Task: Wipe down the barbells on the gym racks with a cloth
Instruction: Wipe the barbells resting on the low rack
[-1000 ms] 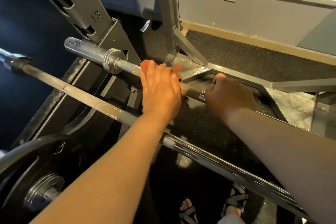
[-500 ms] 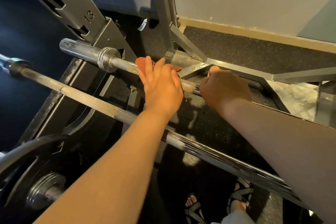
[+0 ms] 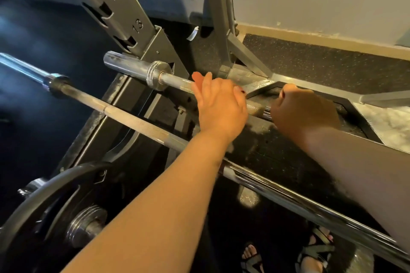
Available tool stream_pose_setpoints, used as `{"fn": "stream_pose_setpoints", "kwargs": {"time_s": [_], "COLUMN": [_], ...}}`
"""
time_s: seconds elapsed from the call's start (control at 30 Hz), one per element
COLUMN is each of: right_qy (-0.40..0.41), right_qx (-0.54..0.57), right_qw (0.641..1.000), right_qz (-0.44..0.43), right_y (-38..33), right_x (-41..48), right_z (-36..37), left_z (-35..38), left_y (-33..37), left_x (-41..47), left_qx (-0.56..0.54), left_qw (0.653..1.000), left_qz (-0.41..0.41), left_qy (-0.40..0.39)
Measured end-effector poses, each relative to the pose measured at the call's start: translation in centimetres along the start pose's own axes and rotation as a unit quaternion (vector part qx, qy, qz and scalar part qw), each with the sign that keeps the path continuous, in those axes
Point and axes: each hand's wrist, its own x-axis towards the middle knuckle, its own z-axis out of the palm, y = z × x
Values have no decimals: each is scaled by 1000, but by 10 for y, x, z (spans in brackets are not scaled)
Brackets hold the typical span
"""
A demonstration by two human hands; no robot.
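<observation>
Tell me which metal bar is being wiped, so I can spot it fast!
Find the grey rack post marked 12 and 13. At its foot lies the far barbell, where the left hand holds an orange cloth and the right hand grips. The nearer barbell, crossing under both forearms, is untouched.

Dim, warm light from upper right; dark, blurred left edge; wide-angle warping.
</observation>
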Motion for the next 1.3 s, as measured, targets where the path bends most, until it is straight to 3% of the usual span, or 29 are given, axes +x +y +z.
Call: {"fn": "stream_pose_setpoints", "kwargs": {"time_s": [0.13,0.2,0.27,0.4,0.5,0.63,0.73,0.93,0.97,1.07,1.23,1.3], "right_qy": [-5,5,4,-3,7,56,-1,-9,-15,77,54,47], "right_qx": [7,2,0,-5,-5,-71,-37,-46,-20,12,-1,-8], "right_qw": [1000,1000,1000,1000,1000,988,994,993,995,991,993,993], "right_qz": [9,3,11,9,-22,-125,-98,-111,-101,-113,-102,-108], "right_y": [1,2,2,0,0,-1,-8,-11,-13,-18,-20,-18], "right_x": [2,1,0,0,0,5,12,15,12,12,11,12], "right_z": [2,3,2,2,2,5,6,9,10,8,9,8], "left_z": [-7,-20,-24,-19,0,-10,-23,-25,-26,-28,-39,-30], "left_y": [3,-18,-38,-27,11,11,2,-14,-18,-45,-72,-53], "left_x": [-17,-11,-1,9,-11,-20,-13,-4,-3,4,31,27], "left_qx": [21,38,37,16,54,-38,19,41,48,83,7,6], "left_qw": [985,977,985,1000,994,981,972,961,963,974,1000,999], "left_qz": [150,191,162,10,91,153,216,262,257,209,-3,-26], "left_qy": [-80,-82,-51,5,-39,-113,-92,-75,-69,-23,22,24]}}
